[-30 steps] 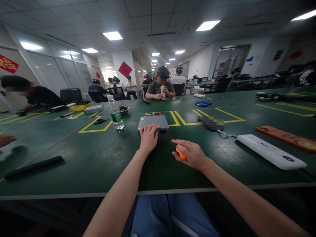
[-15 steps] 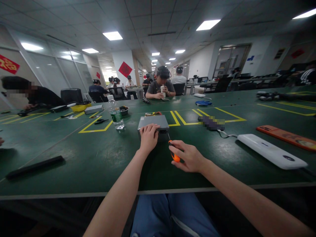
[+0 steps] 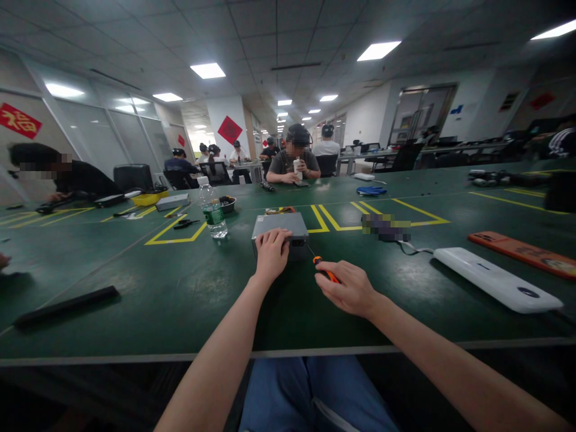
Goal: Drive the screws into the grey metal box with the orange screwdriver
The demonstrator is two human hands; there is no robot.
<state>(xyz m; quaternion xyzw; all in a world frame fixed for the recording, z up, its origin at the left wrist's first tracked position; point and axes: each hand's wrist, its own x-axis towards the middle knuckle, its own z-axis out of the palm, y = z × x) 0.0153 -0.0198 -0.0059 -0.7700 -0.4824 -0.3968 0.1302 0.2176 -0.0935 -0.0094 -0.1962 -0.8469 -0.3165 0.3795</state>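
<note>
A grey metal power supply unit lies on the green table straight ahead, a black socket on its near face and coloured wires at its back. My left hand is closed over its near left edge, fingers on top. Below the unit's right front corner, my right hand is wrapped round the orange and black handle of a screwdriver. Its thin shaft points up and left to that corner; whether the tip touches the unit, I cannot make out.
Left of the unit stand a water bottle and a dark bowl. A black bar lies at the near left. At right are a white power bank with a cable and an orange phone case. A person sits opposite.
My right hand has shifted slightly right and turned, so the screwdriver now leans more and its handle is more covered by the fingers. The left hand keeps its place on the power supply unit.
</note>
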